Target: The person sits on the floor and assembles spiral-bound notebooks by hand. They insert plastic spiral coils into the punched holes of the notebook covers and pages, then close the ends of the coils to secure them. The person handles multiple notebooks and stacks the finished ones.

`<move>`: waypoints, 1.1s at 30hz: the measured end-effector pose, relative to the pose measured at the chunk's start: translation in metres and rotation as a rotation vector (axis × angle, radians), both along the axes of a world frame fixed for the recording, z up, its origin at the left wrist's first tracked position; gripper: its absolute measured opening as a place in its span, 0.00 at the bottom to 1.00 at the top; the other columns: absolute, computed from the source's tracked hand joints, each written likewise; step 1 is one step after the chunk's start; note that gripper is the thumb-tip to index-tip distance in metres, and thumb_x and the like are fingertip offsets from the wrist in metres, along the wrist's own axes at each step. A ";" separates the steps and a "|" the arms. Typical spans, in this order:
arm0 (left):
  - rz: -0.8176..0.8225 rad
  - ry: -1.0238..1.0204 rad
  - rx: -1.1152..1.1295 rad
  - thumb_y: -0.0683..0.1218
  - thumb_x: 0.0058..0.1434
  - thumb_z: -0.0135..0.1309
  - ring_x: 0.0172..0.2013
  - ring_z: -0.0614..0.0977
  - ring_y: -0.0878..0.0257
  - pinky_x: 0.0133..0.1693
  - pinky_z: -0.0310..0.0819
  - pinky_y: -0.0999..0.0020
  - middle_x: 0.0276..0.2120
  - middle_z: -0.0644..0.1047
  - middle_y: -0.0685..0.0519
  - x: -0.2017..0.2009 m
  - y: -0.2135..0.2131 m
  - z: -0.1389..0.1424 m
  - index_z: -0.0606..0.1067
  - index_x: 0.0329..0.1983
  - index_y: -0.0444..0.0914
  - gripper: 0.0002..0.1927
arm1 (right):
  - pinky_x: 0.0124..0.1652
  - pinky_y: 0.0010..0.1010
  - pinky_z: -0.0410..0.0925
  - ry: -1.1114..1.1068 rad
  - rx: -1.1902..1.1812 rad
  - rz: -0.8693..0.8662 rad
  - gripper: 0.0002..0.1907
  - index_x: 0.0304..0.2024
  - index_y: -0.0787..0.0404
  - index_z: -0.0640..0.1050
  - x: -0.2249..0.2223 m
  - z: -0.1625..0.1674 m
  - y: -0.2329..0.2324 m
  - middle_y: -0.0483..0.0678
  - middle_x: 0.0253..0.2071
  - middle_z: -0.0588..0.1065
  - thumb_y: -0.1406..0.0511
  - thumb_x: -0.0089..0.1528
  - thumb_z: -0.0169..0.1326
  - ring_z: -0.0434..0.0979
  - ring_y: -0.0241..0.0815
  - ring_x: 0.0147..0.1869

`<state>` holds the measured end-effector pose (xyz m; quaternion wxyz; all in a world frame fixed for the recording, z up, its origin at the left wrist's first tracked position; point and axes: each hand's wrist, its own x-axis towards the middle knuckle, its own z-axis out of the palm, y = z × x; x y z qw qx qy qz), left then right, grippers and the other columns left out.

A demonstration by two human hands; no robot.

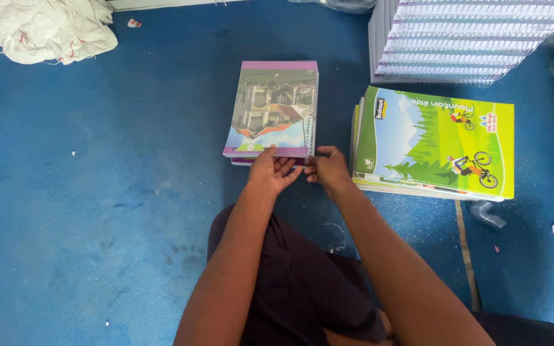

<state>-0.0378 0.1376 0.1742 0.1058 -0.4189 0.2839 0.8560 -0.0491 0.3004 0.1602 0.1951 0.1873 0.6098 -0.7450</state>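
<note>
A short stack of spiral-bound notebooks (pixel 274 106) with a house picture on the top cover lies on the blue floor (pixel 97 192) ahead of me. My left hand (pixel 270 170) rests at the stack's near edge, thumb on the top cover and fingers under it. My right hand (pixel 327 168) grips the near right corner of the same stack. Both hands touch the notebooks. My knee in dark shorts (pixel 290 282) sits just behind them.
To the right lies a stack of green notebooks (pixel 437 141) with a cyclist cover. Behind it stands a tall pile of spiral-bound books (pixel 469 38). A crumpled white sack (pixel 46 29) sits at the far left. A grey plastic piece (pixel 487 214) lies by a wooden strip (pixel 466 256).
</note>
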 end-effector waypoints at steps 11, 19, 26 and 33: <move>0.002 0.011 -0.040 0.51 0.72 0.43 0.56 0.78 0.52 0.59 0.69 0.40 0.47 0.76 0.48 0.001 0.000 0.002 0.71 0.55 0.39 0.15 | 0.19 0.26 0.57 -0.017 0.048 -0.006 0.16 0.35 0.62 0.78 0.007 0.033 -0.002 0.44 0.25 0.70 0.57 0.63 0.50 0.66 0.32 0.22; 0.026 -0.152 -0.037 0.54 0.66 0.53 0.48 0.72 0.52 0.58 0.71 0.34 0.41 0.65 0.49 0.012 0.007 0.032 0.68 0.57 0.40 0.21 | 0.19 0.29 0.48 -0.136 0.019 0.022 0.16 0.34 0.63 0.76 0.003 0.063 -0.005 0.42 0.21 0.63 0.58 0.57 0.64 0.56 0.33 0.20; -0.081 -0.102 0.100 0.67 0.59 0.56 0.51 0.76 0.46 0.57 0.73 0.39 0.48 0.70 0.41 0.022 0.008 0.048 0.65 0.62 0.30 0.42 | 0.22 0.33 0.61 -0.165 0.015 -0.032 0.14 0.34 0.66 0.77 -0.006 0.076 -0.013 0.48 0.26 0.74 0.62 0.54 0.64 0.73 0.40 0.23; 0.024 0.174 0.120 0.66 0.57 0.54 0.54 0.78 0.48 0.56 0.76 0.48 0.52 0.72 0.42 -0.003 0.001 0.028 0.68 0.62 0.33 0.40 | 0.22 0.32 0.58 -0.158 0.019 -0.056 0.15 0.32 0.64 0.77 -0.014 0.090 -0.021 0.48 0.26 0.71 0.61 0.53 0.66 0.67 0.38 0.22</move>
